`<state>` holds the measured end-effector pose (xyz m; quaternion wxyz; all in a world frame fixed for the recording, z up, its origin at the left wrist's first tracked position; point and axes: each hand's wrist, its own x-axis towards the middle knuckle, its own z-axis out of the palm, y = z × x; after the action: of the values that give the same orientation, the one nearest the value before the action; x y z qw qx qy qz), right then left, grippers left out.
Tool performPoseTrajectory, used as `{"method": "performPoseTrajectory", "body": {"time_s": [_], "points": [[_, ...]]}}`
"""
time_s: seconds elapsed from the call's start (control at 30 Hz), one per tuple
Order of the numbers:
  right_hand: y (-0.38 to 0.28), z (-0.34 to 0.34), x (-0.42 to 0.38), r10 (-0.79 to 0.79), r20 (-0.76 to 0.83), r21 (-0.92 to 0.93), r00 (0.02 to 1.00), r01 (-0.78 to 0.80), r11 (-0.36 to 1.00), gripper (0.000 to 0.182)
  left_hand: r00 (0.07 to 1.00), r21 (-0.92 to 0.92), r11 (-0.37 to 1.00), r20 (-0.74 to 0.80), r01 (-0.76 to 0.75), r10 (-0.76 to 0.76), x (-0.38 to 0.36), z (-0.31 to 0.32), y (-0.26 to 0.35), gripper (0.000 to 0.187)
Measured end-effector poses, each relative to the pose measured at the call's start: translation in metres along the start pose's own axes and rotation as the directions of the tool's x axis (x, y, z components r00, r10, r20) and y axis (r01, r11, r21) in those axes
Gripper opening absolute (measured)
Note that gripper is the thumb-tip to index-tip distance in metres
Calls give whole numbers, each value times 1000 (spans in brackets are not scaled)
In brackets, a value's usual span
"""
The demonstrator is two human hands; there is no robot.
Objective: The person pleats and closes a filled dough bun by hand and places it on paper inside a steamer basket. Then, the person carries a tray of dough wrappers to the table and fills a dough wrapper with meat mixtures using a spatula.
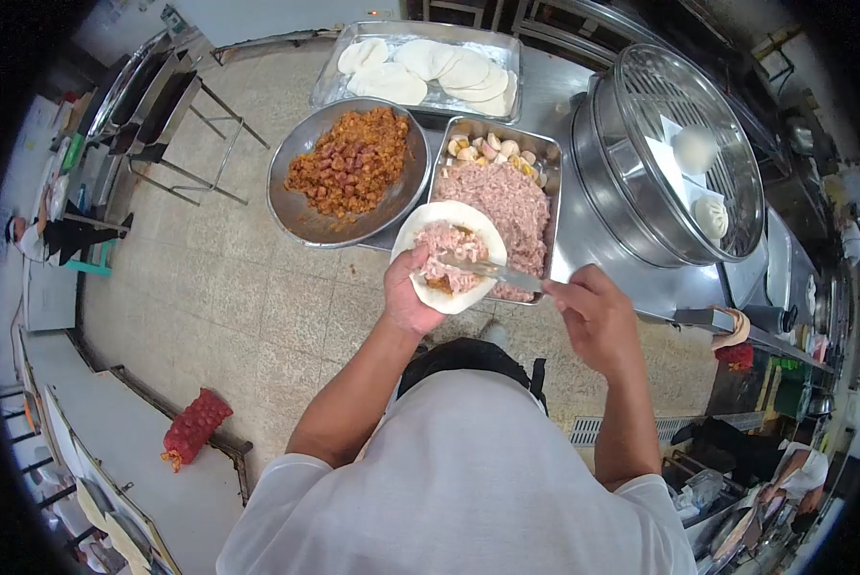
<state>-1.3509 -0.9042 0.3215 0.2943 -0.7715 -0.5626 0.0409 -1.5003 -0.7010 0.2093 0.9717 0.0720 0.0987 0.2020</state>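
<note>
My left hand (412, 297) holds a round white dough wrapper (475, 296) from below, its thumb over the rim. Pink minced meat (443, 240) lies on the wrapper, with some orange-brown filling showing at its edges. Closed round the handle end of a flat metal spatula (516, 277), my right hand (593, 311) rests the blade on that meat. Just beyond the wrapper is a metal tray (555, 206) of minced pork (497, 206) with egg pieces (492, 149) at its far end. A steel bowl (300, 228) of reddish-brown filling (353, 158) stands to the left.
Several flat dough rounds (468, 72) lie in a tray (326, 88) at the back. A round steamer (597, 163) at the right holds two white buns (710, 217). A red net sack (197, 422) sits on the floor. Other people (794, 470) are at the far edges.
</note>
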Motion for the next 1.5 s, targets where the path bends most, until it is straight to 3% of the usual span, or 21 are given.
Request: {"method": "performPoseTrajectory", "body": {"time_s": [0.07, 0.17, 0.23, 0.3, 0.43, 0.5, 0.57, 0.6, 0.63, 0.7, 0.77, 0.83, 0.87, 0.97, 1.1, 1.2, 1.27, 1.3, 1.37, 1.43, 1.5], "points": [[-5, -11, -2, 118, -42, 47, 992, -116, 992, 31, 999, 46, 998, -1, -48, 48, 1, 4, 2, 68], [3, 10, -11, 77, -132, 171, 988, -54, 984, 32, 989, -40, 988, -13, -150, 150, 4, 10, 7, 68], [1, 33, -13, 86, -93, 124, 992, -74, 990, 34, 985, 19, 985, 10, -170, 169, 6, 11, 9, 67], [3, 53, -14, 97, -96, 198, 991, -76, 977, 35, 981, 80, 978, -18, -193, 195, 4, 12, 10, 67], [1, 14, -3, 60, -62, 53, 996, -57, 997, 35, 956, 94, 953, -34, -287, 291, -10, 11, 27, 66], [10, 1, 1, 90, -82, 40, 992, -87, 995, 33, 980, 45, 980, 48, -196, 194, -24, -1, 52, 66], [27, 0, 4, 182, 48, -82, 982, -178, 981, 29, 993, 327, 945, -117, 12, 28, -33, -13, 69, 65], [38, 10, 7, 190, 102, -155, 976, -173, 973, 28, 986, 538, 843, -153, 22, 72, -41, -12, 69, 71], [46, 22, 9, 190, 104, -155, 976, -173, 973, 28, 985, 536, 844, -154, 22, 72, -49, -12, 65, 71], [60, 47, 13, 177, 169, -313, 970, -117, 943, 27, 981, -13, 997, 178, -81, 82, -63, -12, 56, 76], [64, 60, 16, 168, 240, -302, 956, -91, 949, 27, 973, -5, 987, 167, -163, 162, -68, -14, 50, 80], [65, 70, 16, 148, 308, -295, 940, -53, 954, 26, 981, 89, 981, -75, -170, 177, -67, -25, 51, 79], [63, 76, 12, 111, 323, -251, 940, -28, 967, 26, 984, 180, 970, -34, -164, 173, -67, -35, 55, 75], [62, 84, 10, 85, 320, -218, 944, -14, 976, 26, 983, 213, 960, 24, -184, 183, -74, -40, 62, 71], [64, 91, 13, 42, 326, -183, 944, 19, 983, 24, 969, 102, 964, 67, -244, 238, -90, -19, 62, 69], [56, 86, 20, 21, 374, -120, 927, 26, 992, 21, 964, 151, 955, -33, -257, 264, -91, -28, 65, 74], [66, 90, 19, 1, 332, -42, 943, 13, 999, 20, 955, 386, 897, -109, -214, 275, -91, -29, 65, 79], [72, 91, 18, -12, 290, 37, 957, 2, 999, 19, 955, 386, 897, -108, -215, 275, -93, -28, 63, 79], [69, 80, 17, 24, 264, 113, 964, -55, 992, 20, 936, 137, 930, 140, -342, 324, -97, -15, 54, 78], [68, 75, 12, 52, 247, 197, 968, -103, 975, 21, 952, 34, 958, 130, -285, 279, -95, -11, 54, 77], [71, 72, 9, 203, 172, 205, 964, -236, 950, 18, 960, -68, 969, 130, -239, 246, -88, -19, 60, 77]]}}
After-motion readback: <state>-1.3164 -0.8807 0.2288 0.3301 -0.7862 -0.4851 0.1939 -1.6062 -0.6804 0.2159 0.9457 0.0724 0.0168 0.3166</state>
